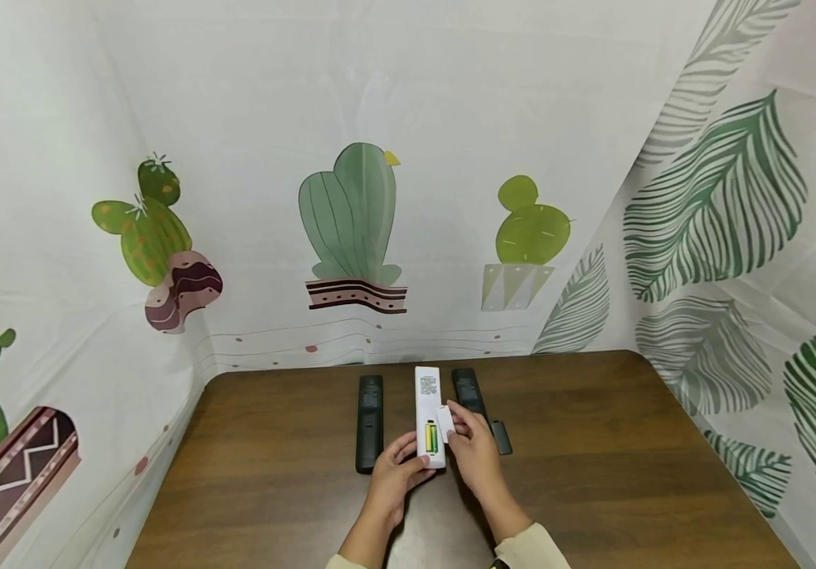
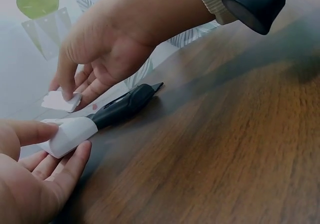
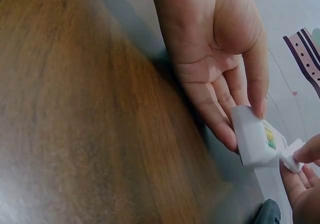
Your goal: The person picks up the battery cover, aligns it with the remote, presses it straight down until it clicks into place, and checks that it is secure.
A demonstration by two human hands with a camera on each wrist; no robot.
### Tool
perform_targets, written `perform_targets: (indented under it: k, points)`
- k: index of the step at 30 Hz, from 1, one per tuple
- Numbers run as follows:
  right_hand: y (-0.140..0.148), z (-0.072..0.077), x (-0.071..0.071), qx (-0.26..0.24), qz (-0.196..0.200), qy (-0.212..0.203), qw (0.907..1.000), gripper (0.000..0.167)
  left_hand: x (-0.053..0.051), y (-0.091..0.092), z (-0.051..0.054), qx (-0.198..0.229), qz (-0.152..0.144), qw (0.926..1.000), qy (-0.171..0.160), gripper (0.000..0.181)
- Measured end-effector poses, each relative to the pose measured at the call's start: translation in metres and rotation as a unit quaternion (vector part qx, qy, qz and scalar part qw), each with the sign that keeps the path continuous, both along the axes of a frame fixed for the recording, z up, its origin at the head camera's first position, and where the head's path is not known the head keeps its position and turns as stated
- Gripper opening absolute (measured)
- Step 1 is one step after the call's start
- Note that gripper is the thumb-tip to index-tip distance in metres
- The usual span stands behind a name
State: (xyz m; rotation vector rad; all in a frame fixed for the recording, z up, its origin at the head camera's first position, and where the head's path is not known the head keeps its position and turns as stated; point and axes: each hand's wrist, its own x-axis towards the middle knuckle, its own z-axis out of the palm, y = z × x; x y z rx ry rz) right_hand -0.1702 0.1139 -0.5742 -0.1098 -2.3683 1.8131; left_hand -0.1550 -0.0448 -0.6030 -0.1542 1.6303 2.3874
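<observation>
A white remote control (image 1: 428, 403) is held back side up, its battery bay uncovered with yellow-green batteries (image 1: 432, 436) inside. My left hand (image 1: 395, 472) grips its lower end, thumb on top and fingers underneath, as the left wrist view also shows. Between thumb and fingers, my right hand (image 1: 474, 447) pinches a small white battery cover (image 1: 445, 423) at the remote's right edge. In the right wrist view the cover (image 3: 292, 156) is beside the open bay, tilted; whether it touches the remote I cannot tell.
To the left a black remote (image 1: 369, 424) lies on the wooden table (image 1: 273, 458). Another black remote (image 1: 470, 390) lies to the right, partly behind my right hand, with a black battery cover (image 1: 501, 437) near its lower end. A patterned cloth (image 1: 443, 332) hangs behind the table.
</observation>
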Motion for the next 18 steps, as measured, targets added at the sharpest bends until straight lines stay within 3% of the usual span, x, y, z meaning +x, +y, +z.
perform_targets:
  k: [8,18]
  points:
    - [-0.0021,0.0013,-0.003,-0.003,0.007,0.015,0.9999,0.057,-0.0004,0.0002,-0.0017,0.011,-0.01,0.9999,-0.002,0.064]
    - [-0.0039,-0.0004,-0.0023,-0.024,0.037,0.009,0.999,0.032,-0.0004,-0.0021,-0.0055,0.01,-0.015,0.9998,0.001,0.064]
